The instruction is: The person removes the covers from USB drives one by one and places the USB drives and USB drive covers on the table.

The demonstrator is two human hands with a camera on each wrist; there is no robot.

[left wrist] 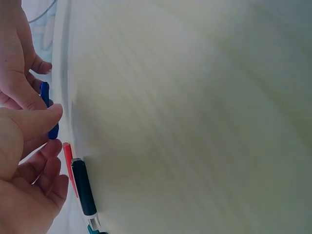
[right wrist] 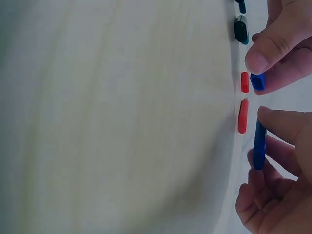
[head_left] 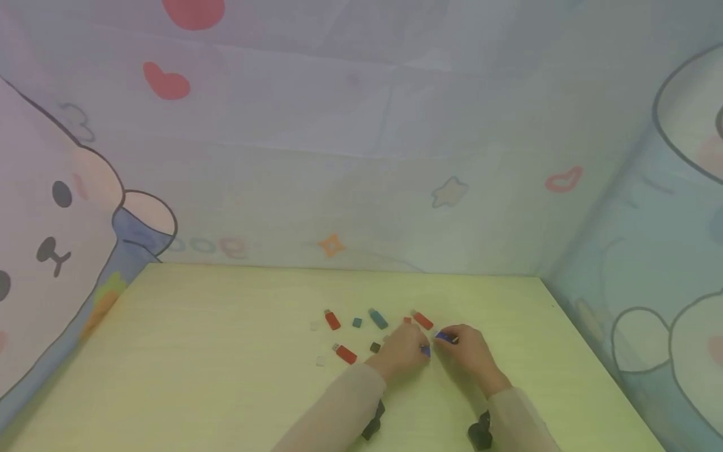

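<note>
Both hands are up over the table, close together with a small gap between them. My left hand [head_left: 401,351] pinches a small blue USB stick cap [right wrist: 257,81] between thumb and fingers, its hollow end showing in the right wrist view. Opposite it, my right hand [head_left: 471,351] holds a blue USB stick [right wrist: 260,146] by thumb and fingertips. The cap and the stick are apart. Beyond the left hand, a red USB stick [head_left: 422,320] and a small red cap [head_left: 407,321] lie on the table.
To the left lie two more red USB sticks [head_left: 332,320], a teal stick [head_left: 378,319], a teal cap [head_left: 358,322], a black cap [head_left: 375,347] and pale small square pieces [head_left: 320,361]. A dark stick [left wrist: 84,187] shows in the left wrist view. A printed cloth [head_left: 361,157] hangs behind the table.
</note>
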